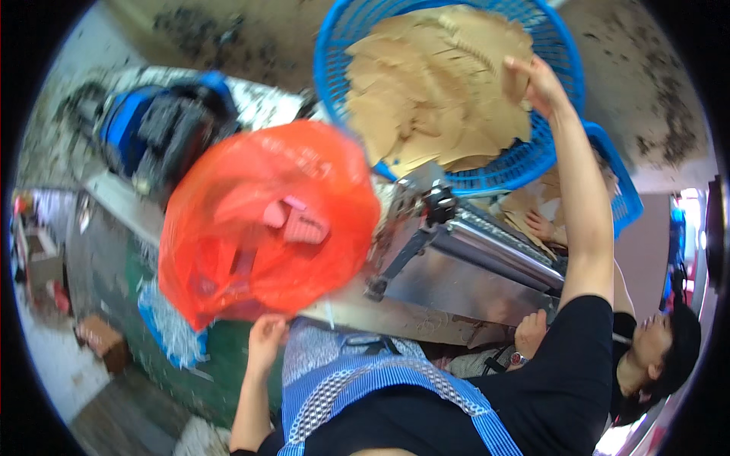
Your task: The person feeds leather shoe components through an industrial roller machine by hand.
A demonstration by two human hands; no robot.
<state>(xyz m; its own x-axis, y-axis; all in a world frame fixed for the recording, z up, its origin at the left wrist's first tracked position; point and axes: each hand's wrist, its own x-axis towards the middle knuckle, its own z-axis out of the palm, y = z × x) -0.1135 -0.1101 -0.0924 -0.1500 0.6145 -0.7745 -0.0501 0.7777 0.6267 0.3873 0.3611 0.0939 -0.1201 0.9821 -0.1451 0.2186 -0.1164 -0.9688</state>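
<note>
My right hand [541, 87] reaches into a large round blue basket [566, 57] heaped with thin tan sheets [433, 91]. Its fingers and thumb close on a tan sheet at the right side of the pile. Low at the left, my left hand [266, 338] has curled fingers just below the near edge of a red plastic bag [266, 163]. Whether it holds anything there is too small to tell. Inside the spread bag lie a few pinkish pieces [304, 226].
A metal machine with a roller [502, 254] stands between me and the basket. At right, a co-worker in a black cap [680, 349] has one hand [544, 228] at a smaller blue basket [627, 197]. Dark scraps fill a blue container [125, 137] at left; a cardboard box [103, 342] sits lower.
</note>
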